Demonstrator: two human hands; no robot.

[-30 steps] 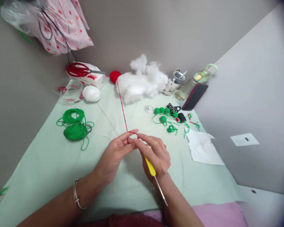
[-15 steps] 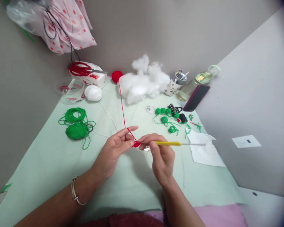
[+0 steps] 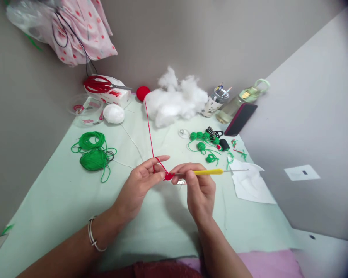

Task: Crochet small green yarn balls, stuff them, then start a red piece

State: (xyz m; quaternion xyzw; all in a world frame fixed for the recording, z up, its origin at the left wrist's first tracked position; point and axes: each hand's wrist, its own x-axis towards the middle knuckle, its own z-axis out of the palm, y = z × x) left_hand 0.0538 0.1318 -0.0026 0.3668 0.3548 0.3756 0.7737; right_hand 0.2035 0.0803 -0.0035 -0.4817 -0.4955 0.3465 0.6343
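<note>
Between thumb and fingers, my left hand [image 3: 140, 183] pinches a small red crochet piece [image 3: 169, 176], its index finger stretched out with red yarn [image 3: 150, 133] looped over it. That strand runs back to a red yarn ball [image 3: 143, 93] by the wall. My right hand [image 3: 198, 189] is closed around a crochet hook [image 3: 208, 172] with a yellow grip, the bare metal end pointing right. The hook's working tip meets the red piece; the exact stitch is too small to make out.
Green yarn [image 3: 94, 159] and a white yarn ball [image 3: 114, 114] lie left. White stuffing [image 3: 176, 98] is heaped at the back. Small green crocheted balls [image 3: 201, 146], a propped phone [image 3: 240, 119], a bottle [image 3: 234, 106] and white paper [image 3: 249, 181] sit right. Red-handled scissors [image 3: 100, 84] rest on a tissue pack.
The crochet hook has tilted, its right end now higher, and more of its metal shaft shows beside the red piece. My right hand has shifted very slightly; my left hand stays nearly still.
</note>
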